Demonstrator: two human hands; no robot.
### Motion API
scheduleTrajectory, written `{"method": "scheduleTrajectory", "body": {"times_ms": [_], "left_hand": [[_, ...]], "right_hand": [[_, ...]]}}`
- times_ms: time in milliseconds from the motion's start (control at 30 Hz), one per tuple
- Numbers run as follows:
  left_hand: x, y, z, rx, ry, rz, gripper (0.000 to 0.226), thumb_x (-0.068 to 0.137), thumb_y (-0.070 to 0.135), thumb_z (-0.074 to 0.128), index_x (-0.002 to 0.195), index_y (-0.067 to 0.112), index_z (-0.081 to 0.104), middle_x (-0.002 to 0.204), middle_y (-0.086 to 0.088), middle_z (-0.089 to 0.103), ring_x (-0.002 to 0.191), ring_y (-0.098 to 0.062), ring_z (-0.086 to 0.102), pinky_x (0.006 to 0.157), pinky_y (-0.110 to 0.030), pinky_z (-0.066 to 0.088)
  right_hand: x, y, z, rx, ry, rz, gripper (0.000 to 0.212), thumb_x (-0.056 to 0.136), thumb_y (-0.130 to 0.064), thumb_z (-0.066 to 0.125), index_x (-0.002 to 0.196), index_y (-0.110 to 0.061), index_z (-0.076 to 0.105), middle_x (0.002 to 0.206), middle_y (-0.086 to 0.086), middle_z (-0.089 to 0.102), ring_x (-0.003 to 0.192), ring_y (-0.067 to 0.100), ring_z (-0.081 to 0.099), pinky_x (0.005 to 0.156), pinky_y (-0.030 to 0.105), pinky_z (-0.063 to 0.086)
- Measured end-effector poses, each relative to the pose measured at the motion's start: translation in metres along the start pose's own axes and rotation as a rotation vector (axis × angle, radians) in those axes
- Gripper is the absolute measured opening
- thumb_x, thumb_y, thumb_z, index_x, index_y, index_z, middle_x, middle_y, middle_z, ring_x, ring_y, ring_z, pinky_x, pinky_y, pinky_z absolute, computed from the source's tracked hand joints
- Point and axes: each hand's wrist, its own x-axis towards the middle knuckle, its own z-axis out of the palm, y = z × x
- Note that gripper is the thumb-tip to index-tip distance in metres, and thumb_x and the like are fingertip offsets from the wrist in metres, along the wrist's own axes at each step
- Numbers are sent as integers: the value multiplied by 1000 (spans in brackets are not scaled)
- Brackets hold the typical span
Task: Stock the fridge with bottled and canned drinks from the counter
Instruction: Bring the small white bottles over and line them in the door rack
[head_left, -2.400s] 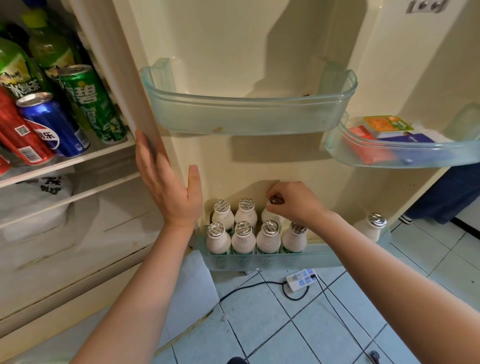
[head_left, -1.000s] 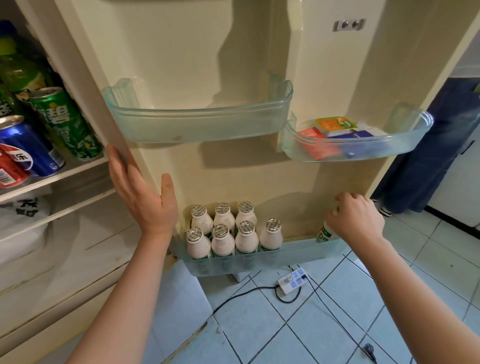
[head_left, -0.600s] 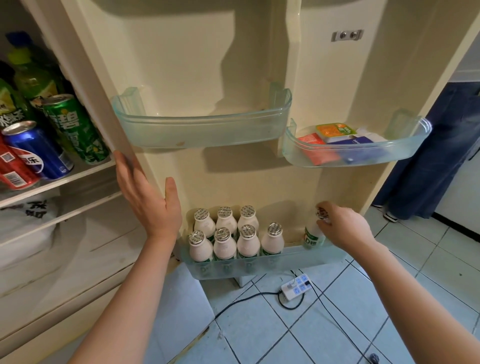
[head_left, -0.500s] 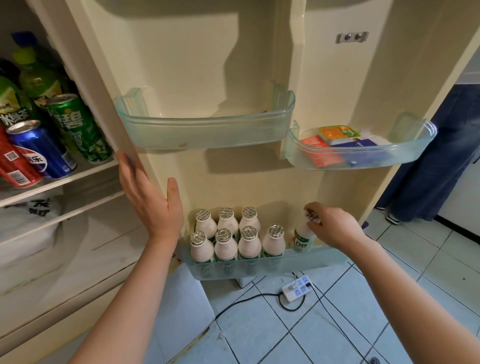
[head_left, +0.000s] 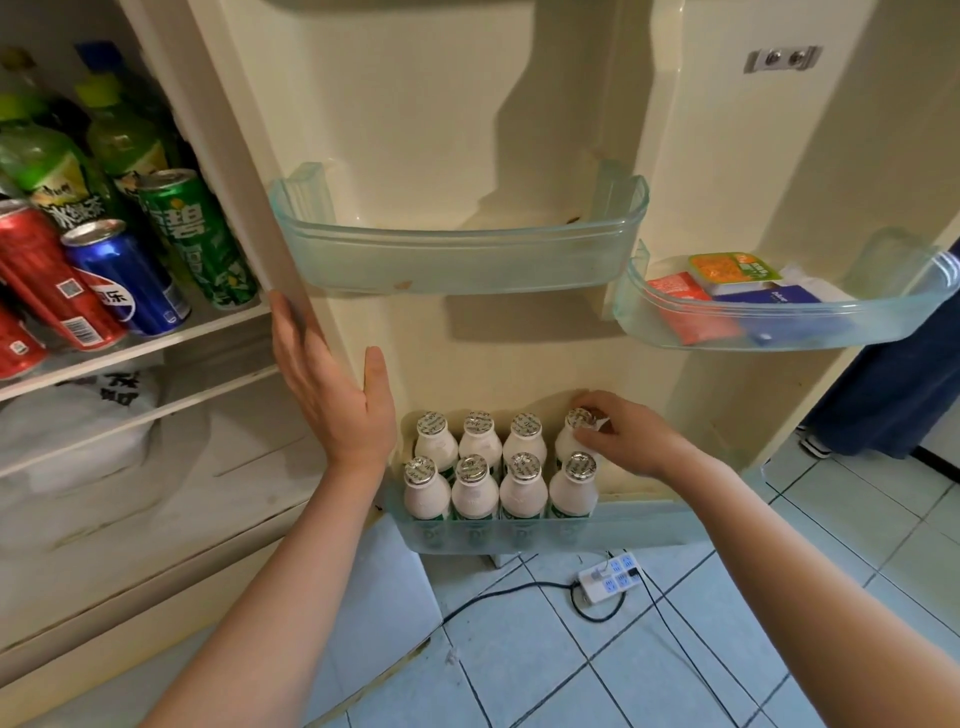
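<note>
While the cream fridge door (head_left: 467, 119) is pressed by the flat left hand (head_left: 332, 400), a white foil-capped bottle (head_left: 567, 444) is pinched by the right hand (head_left: 631, 441) — upright in the clear plastic door bin (head_left: 654, 525), back row, right end.

White power strip (head_left: 609, 574), black cable (head_left: 500, 591), tiled floor (head_left: 524, 670), white bag (head_left: 78, 431)

One wide-angle head camera looks forward and down, close to the open fridge door (head_left: 467, 104). The lowest door bin (head_left: 649, 525) sits just below centre; shelves (head_left: 156, 343) lie left of it, a side bin (head_left: 779, 332) above right, floor tiles (head_left: 675, 649) below.
</note>
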Motion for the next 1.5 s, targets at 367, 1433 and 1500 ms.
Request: {"method": "scheduleTrajectory", "body": {"times_ms": [367,1433,1500], "left_hand": [[-1,3,0,4,-3,-40,59,90,22,51,140,4,26,148,-35,22,140,-38,23,115,-50,21],[3,18,-18,27,-189,-110,65,90,30,48,144,2,25,151,-31,19,140,-43,23,111,-57,24],[6,16,-34,-10,-278,-115,58,91,33,44,140,4,35,153,-26,19,141,-36,24,113,-49,27]], "right_hand": [[2,0,14,134,41,75,27,91,-48,53,102,-24,57,88,-11,56,88,15,53,63,23,36],[-40,-40,13,305,491,-42,12,89,-22,56,98,-23,63,97,-7,65,86,7,59,68,23,46],[-47,-61,14,362,504,-131,12,88,-17,56,89,-26,64,85,-15,65,78,0,60,63,14,44]]}}
